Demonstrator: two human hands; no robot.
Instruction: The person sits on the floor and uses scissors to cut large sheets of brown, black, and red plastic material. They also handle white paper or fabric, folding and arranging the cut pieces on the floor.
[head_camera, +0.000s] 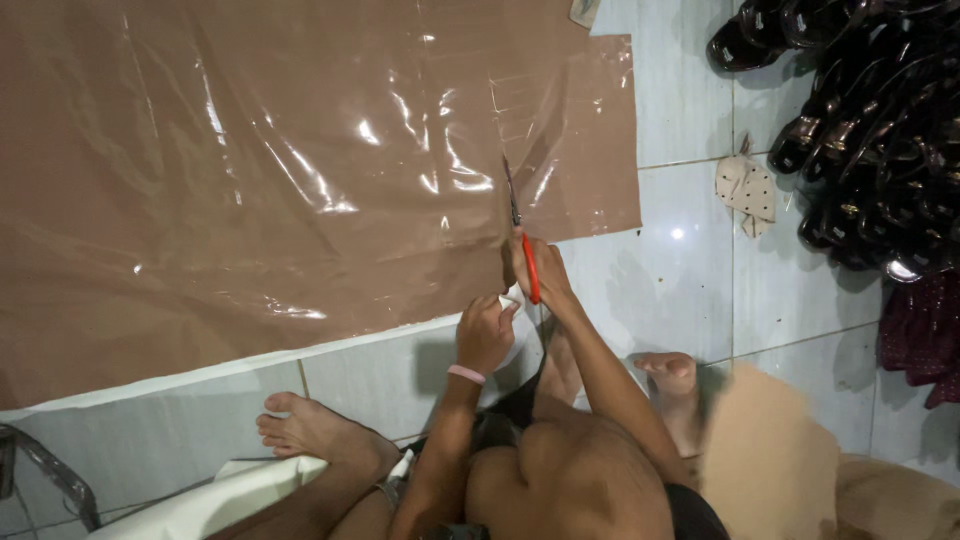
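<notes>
Cutting with red-handled scissors gripped in my right hand, I had barely entered the glossy brown plastic sheet, my left hand pinching its edge.

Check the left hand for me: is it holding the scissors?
No, the red-handled scissors are in the right hand; the left hand pinches the edge of the brown glossy sheet.

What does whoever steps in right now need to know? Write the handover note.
Right hand: grip shut on the red-handled scissors, blades pointing away into the sheet.
Left hand: pinching the near edge of the glossy brown sheet beside the cut.
The sheet lies spread on the tiled floor.
Done: a cut runs a short way in from the near edge.
Left: the sheet beyond the blade tips is uncut.
</notes>
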